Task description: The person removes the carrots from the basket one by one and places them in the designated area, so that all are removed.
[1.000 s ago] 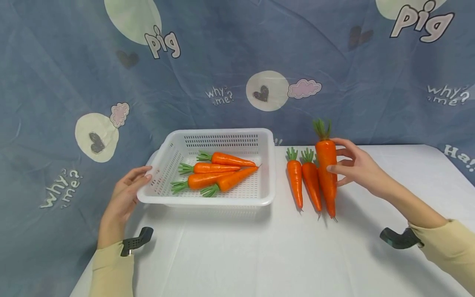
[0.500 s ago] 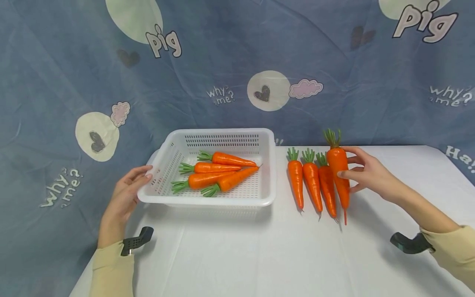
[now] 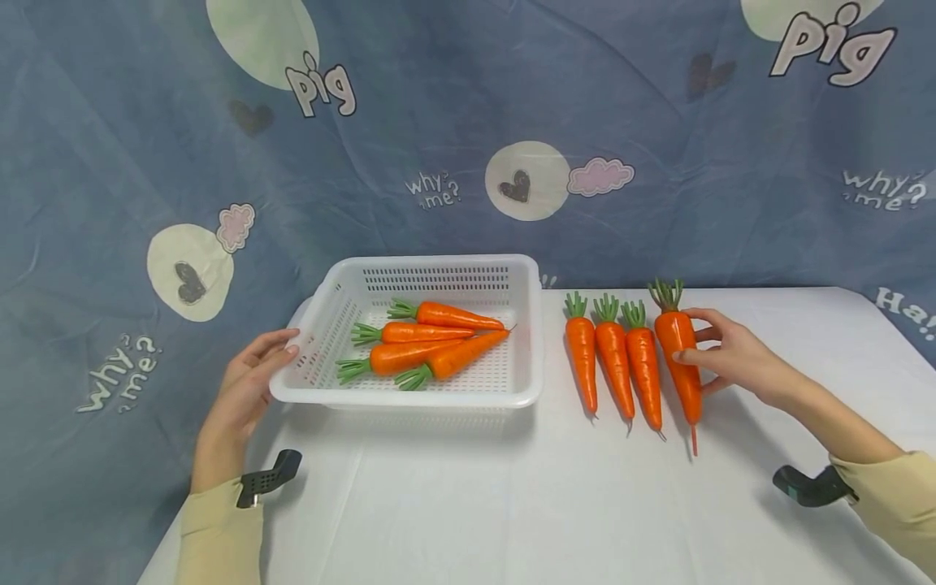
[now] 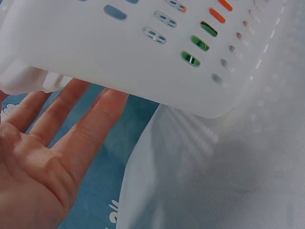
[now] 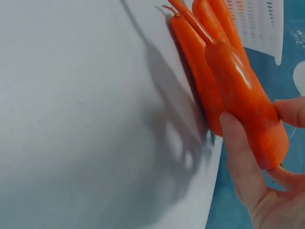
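My right hand (image 3: 738,360) pinches an orange carrot (image 3: 678,351) between thumb and fingers, its green top pointing away. In the right wrist view this carrot (image 5: 243,95) overlaps a neighbouring carrot (image 5: 195,62); whether it touches the cloth cannot be told. To its left, three carrots (image 3: 644,370) lie side by side, tops toward the back. My left hand (image 3: 244,382) touches the left rim of a white plastic basket (image 3: 405,398); in the left wrist view its fingers are straight, with the tips hidden behind the rim. Several carrots (image 3: 427,331) lie inside the basket.
A white cloth (image 3: 483,496) covers the table. Behind it and at the left hangs a blue printed curtain (image 3: 409,97). A black wrist camera (image 3: 270,478) sits on the left wrist, and another camera (image 3: 812,487) on the right wrist.
My right hand has moved right and toward me with the large carrot, which is now lower and beside the row; the third carrot beneath it shows fully. My left hand and the basket stay put.
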Demonstrator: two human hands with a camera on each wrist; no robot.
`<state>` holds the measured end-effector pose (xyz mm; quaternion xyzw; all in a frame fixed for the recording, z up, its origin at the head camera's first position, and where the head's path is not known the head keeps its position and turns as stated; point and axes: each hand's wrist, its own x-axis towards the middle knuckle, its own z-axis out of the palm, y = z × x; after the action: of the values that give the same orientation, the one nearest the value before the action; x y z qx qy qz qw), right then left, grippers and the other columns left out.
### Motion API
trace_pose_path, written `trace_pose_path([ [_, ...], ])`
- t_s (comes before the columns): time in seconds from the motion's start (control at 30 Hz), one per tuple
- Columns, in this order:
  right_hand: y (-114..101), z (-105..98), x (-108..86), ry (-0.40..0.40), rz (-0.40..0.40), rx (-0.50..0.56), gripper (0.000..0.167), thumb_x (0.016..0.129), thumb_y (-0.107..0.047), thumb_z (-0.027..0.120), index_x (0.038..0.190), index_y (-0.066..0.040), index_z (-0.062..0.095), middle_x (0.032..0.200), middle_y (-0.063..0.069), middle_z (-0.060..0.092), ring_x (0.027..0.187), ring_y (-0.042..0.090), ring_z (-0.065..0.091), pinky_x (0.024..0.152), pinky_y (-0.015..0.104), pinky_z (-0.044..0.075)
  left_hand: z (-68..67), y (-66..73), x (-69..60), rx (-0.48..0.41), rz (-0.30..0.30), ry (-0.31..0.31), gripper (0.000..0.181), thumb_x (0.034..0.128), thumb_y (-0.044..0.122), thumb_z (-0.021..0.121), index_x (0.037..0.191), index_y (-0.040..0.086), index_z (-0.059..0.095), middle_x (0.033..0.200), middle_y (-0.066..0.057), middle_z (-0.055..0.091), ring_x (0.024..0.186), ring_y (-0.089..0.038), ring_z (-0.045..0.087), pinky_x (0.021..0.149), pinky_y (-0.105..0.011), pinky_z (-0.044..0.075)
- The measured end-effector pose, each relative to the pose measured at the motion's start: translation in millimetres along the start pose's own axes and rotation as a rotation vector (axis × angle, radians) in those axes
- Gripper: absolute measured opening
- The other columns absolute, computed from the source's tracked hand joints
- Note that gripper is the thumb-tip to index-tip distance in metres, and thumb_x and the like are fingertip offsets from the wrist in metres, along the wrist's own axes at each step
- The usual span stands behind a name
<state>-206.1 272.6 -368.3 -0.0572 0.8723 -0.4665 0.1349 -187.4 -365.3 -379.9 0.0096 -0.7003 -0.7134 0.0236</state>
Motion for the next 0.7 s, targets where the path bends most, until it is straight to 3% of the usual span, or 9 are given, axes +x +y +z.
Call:
trace_pose_path([
  [0.2,7.0,-0.8,4.2,-0.003,0.024,-0.029,0.082,0.094,-0.023,0.066,0.151,0.006,0.014,0.132,0.038,0.036,0.093,0.034,0.063,0.066,0.043,0.058,0.4,0.2,-0.8,0.011,0.003,0.003,0.035,0.0958,0.017,0.066,0.129,0.012,0.057,0.117,0.004,0.062,0.099,-0.01,0.062,0.072,-0.026,0.055],
  [0.47,12.6,-0.4,7.9,-0.038,0.066,-0.051,0.084,0.094,-0.026,0.066,0.149,0.009,0.013,0.133,0.041,0.035,0.099,0.041,0.06,0.067,0.043,0.058,0.5,-0.5,-0.6,-0.007,0.002,0.005,0.032,0.0958,0.015,0.066,0.127,0.012,0.057,0.115,0.004,0.063,0.097,-0.009,0.063,0.071,-0.026,0.056],
  [0.7,19.8,0.4,10.5,-0.051,0.073,-0.045,0.083,0.095,-0.024,0.066,0.149,0.011,0.012,0.131,0.041,0.035,0.091,0.032,0.062,0.067,0.042,0.058,1.1,-0.5,0.0,0.005,-0.001,0.011,0.034,0.0958,0.016,0.066,0.128,0.012,0.057,0.117,0.004,0.062,0.099,-0.01,0.062,0.072,-0.026,0.055],
])
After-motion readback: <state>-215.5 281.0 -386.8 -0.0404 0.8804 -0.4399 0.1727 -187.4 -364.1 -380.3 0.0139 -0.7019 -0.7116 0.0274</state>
